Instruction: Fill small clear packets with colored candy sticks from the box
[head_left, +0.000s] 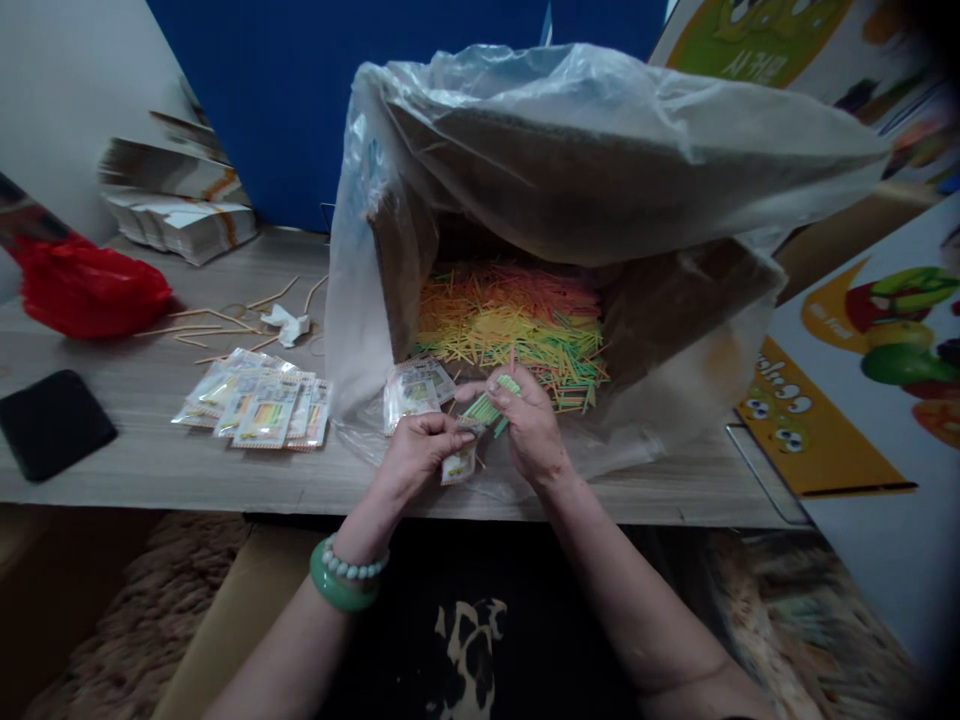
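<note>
My right hand is closed around a small bundle of thin green sticks, their ends pointing down to the left. Close beside it, my left hand pinches a small clear packet with printing on it. The bundle's lower end meets the packet's upper edge; whether it is inside I cannot tell. Behind both hands, a box lined with a clear plastic bag lies open towards me. Loose thin sticks in orange, yellow and green are heaped inside. More printed packets lie at the box's front left edge.
Filled packets are piled on the table left of the box. Beyond them lie tan sticks, a crumpled white tissue, a red plastic bag and stacked cards. A black phone-like slab lies far left; printed cartons stand right.
</note>
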